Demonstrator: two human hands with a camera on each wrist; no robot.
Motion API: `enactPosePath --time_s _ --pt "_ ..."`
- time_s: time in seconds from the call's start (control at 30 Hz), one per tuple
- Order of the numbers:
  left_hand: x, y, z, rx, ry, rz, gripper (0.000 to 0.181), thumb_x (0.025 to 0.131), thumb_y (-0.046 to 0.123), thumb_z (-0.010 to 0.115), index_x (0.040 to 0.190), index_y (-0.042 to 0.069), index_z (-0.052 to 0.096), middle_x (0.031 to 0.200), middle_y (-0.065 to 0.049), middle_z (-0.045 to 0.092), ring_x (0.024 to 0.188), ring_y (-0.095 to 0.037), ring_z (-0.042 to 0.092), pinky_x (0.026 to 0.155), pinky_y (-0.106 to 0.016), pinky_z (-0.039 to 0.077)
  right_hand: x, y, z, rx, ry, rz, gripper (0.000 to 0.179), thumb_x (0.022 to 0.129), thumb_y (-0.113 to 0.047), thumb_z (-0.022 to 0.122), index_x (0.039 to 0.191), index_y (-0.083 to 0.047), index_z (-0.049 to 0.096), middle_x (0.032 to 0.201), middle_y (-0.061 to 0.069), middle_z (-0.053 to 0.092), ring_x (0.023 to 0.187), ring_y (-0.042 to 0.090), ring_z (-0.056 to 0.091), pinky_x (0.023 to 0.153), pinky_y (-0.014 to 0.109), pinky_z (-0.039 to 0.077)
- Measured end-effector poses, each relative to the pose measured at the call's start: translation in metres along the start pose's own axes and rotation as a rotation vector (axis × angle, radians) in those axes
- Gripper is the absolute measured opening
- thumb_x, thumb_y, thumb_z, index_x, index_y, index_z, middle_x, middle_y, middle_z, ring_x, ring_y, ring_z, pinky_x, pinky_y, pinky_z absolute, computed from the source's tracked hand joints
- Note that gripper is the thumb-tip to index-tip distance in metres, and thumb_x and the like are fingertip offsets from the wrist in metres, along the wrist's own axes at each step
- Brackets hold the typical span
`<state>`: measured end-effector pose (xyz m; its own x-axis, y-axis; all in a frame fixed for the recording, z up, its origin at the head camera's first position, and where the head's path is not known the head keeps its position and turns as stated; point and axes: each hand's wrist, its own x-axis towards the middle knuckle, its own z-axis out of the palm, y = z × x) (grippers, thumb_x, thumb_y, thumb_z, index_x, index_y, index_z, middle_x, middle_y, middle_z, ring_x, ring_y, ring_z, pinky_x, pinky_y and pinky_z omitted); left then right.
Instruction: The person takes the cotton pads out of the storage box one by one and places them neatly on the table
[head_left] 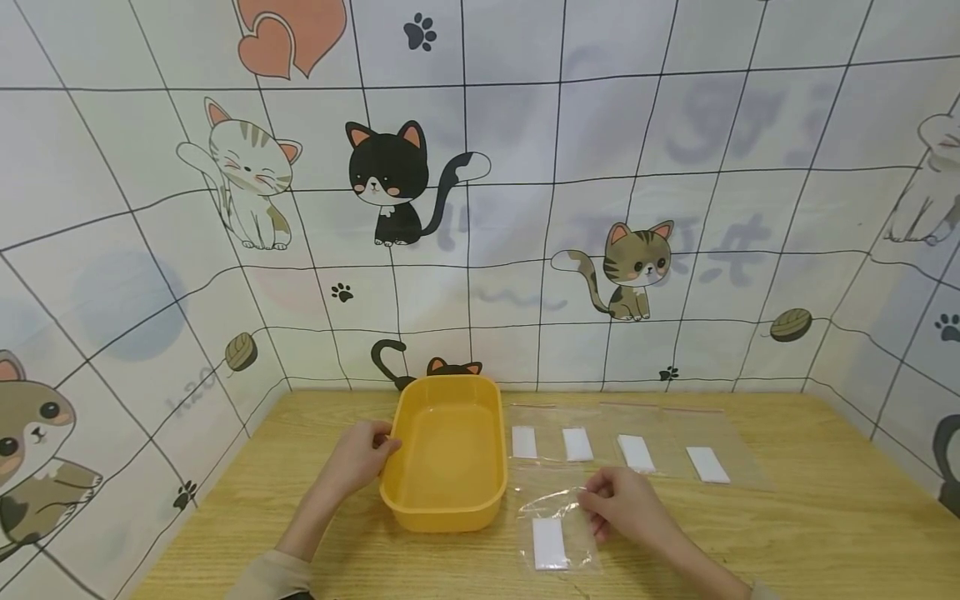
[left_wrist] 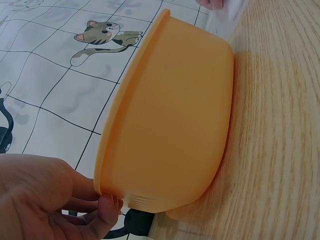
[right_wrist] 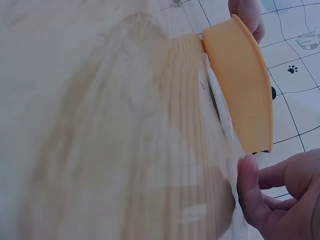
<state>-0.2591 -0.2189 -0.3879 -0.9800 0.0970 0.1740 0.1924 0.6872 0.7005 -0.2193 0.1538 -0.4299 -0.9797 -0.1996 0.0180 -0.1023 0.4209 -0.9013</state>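
Observation:
A yellow plastic basin (head_left: 444, 520) stands on the wooden table, left of the middle. My left hand (head_left: 358, 457) grips its left rim, thumb and fingers pinching the edge; in the left wrist view the fingers (left_wrist: 102, 215) close on the rim near one corner. Right of the basin is a clear plastic bag (head_left: 581, 546) with a white rectangular piece (head_left: 550, 544) in it. The upper right edge of this bag is pinched by my right hand (head_left: 628, 504). The right wrist view shows the thumb (right_wrist: 248, 182) against the thin film.
Behind the right hand, a row of several clear bags (head_left: 603, 450) lies flat, each with a white rectangle such as the rightmost one (head_left: 708, 464). A cat-print sheet (head_left: 517, 233) covers the walls around the wooden table (head_left: 817, 517).

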Motion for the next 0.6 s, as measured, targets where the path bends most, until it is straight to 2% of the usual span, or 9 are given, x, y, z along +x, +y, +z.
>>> enactPosePath --time_s 0.33,0.6 --pt "0.0 -0.001 0.001 0.001 0.005 0.007 0.008 0.093 -0.002 0.065 0.087 -0.001 0.069 0.066 -0.002 0.057 0.056 -0.014 0.054 0.051 -0.027 0.047 0.0 0.004 -0.007 -0.065 0.001 0.024 0.012 0.091 -0.001 0.068 0.088 0.006 0.059 0.06 0.006 0.06 0.048 0.018 0.062 0.047 0.034 0.056" --pt "0.0 0.0 0.0 0.005 0.004 0.008 0.006 0.093 -0.002 0.065 0.089 -0.003 0.07 0.067 -0.003 0.058 0.056 -0.014 0.054 0.051 -0.027 0.048 -0.001 0.006 -0.012 -0.114 0.024 0.011 0.011 0.089 0.0 0.068 0.085 0.004 0.059 0.057 0.005 0.06 0.045 0.018 0.062 0.045 0.035 0.055"
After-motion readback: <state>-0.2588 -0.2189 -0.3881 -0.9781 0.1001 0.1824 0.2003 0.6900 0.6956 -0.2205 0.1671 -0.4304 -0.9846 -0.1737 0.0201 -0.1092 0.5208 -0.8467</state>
